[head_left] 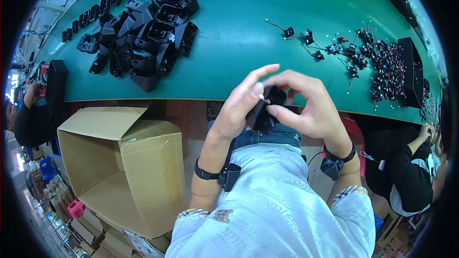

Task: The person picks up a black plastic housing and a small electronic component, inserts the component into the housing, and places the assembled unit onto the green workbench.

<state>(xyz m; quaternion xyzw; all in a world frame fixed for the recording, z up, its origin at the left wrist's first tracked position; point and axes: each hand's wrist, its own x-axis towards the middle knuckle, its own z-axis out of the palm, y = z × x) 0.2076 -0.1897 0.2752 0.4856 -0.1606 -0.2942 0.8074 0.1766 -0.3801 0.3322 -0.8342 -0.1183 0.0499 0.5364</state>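
Observation:
Over my lap, just off the near edge of the green table, a black plastic housing (pixel 262 118) is held between both hands. My left hand (pixel 239 101) grips it from the left, with the index finger stretched past it. From the right, my right hand (pixel 306 99) closes thumb and fingers round a small black part (pixel 276 95) at the housing's upper end. A short bit of red wire with a pale tip shows beside my left thumb. My fingers hide much of where the part meets the housing.
Black housings (pixel 143 33) lie piled at the table's left, with more in a row along the far edge. Small wired parts (pixel 382 64) are heaped at the right beside a black box (pixel 410 71). An open cardboard box (pixel 150 181) stands at my left. People sit at both sides.

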